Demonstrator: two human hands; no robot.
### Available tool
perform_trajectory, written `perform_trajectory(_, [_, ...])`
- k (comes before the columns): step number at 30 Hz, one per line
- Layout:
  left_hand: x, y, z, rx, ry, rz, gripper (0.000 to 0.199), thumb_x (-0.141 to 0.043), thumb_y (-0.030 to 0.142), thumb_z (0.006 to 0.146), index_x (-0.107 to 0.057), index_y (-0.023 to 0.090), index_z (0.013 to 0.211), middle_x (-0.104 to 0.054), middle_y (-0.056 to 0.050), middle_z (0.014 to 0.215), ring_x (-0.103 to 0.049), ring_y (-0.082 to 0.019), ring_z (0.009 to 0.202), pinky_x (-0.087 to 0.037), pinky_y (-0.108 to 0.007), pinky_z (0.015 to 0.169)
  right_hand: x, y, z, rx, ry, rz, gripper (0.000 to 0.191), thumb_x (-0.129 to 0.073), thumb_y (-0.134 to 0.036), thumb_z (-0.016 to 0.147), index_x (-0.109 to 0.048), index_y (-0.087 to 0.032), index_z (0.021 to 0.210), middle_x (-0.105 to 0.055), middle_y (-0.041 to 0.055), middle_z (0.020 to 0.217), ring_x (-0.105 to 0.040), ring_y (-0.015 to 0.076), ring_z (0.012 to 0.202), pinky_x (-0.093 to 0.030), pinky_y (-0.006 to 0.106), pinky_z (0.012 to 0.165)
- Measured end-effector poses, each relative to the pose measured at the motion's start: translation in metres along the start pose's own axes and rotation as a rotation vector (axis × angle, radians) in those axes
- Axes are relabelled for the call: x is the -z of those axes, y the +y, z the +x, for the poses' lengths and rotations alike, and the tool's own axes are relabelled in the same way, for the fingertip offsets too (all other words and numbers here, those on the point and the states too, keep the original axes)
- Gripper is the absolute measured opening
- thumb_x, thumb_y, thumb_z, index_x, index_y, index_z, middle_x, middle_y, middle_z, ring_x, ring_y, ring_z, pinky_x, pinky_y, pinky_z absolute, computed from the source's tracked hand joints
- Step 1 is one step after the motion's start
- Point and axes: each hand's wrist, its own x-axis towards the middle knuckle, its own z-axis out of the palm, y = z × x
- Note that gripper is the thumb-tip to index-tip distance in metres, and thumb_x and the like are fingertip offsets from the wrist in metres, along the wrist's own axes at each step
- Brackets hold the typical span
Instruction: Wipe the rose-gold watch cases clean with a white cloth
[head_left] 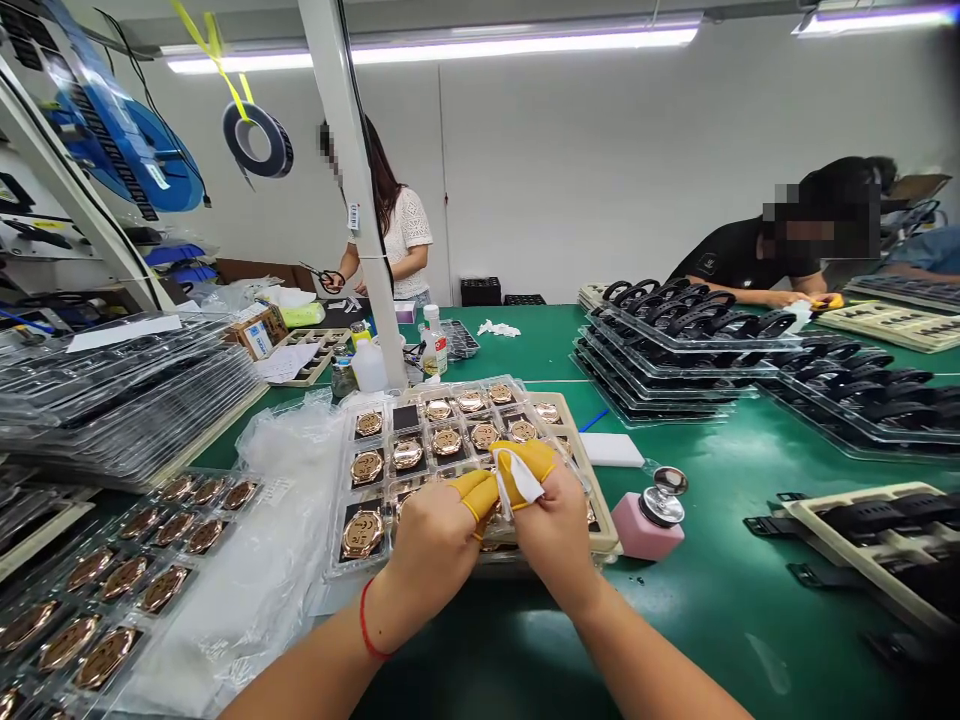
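Clamping white cloth (519, 478) in right hand (555, 532) grip; left hand (433, 548) beside, grip unclear, over plastic tray (341, 500).

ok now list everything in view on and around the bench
green bench mat: 1, green, under everything
blister tray of watch parts: 1, clear and rose-gold, under the hands
second blister tray: 1, clear and rose-gold, front left
trays of watch straps: several, black in clear plastic, right
pump bottle: 1, pink with silver top, right of the hands
foam block: 1, white, behind the bottle
plastic bag: 1, clear, left of the tray
tape roll: 1, black, hanging upper left
standing co-worker: 1, far side
scissors: 1 pair, dark, in that co-worker's hand
leaning co-worker: 1, black shirt, far right
white cloth: 1, white, pinched in the right hand
finger cots: several, yellow, on both hands
left hand: 1, red string at wrist, over the tray
right hand: 1, over the tray
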Motion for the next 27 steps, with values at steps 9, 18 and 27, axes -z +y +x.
perform_trajectory(9, [0.005, 0.002, 0.008, 0.039, -0.091, -0.187, 0.027, -0.045, 0.016, 0.091, -0.069, 0.02, 0.103, -0.073, -0.006, 0.084, -0.069, -0.018, 0.077, -0.055, -0.026, 0.068, 0.022, 0.007, 0.026, -0.405, -0.081, 0.247, 0.021, -0.057, -0.015, 0.074, -0.069, -0.018, 0.09, -0.069, 0.004, 0.085, -0.059, 0.0195, 0.078, -0.046, 0.031, 0.072])
perform_trajectory(18, [0.007, 0.0, 0.006, 0.552, -0.019, -0.849, 0.031, -0.053, 0.041, 0.091, -0.059, 0.017, 0.108, -0.07, -0.006, 0.094, -0.063, -0.013, 0.065, -0.054, -0.025, 0.063, 0.018, -0.009, 0.015, -0.391, -0.275, 0.542, 0.023, -0.071, -0.035, 0.076, -0.073, -0.025, 0.097, -0.072, 0.0055, 0.096, -0.064, 0.0217, 0.086, -0.05, 0.035, 0.084])
perform_trajectory(27, [0.033, -0.003, 0.007, 0.229, -0.066, -0.329, 0.02, -0.044, 0.025, 0.094, -0.059, 0.019, 0.106, -0.066, -0.008, 0.104, -0.062, -0.022, 0.094, -0.051, -0.035, 0.081, 0.019, -0.014, 0.003, 0.229, -0.227, -0.016, 0.053, -0.049, -0.003, 0.08, -0.061, -0.035, 0.119, -0.063, 0.0021, 0.101, -0.054, 0.0208, 0.099, -0.041, 0.036, 0.092])
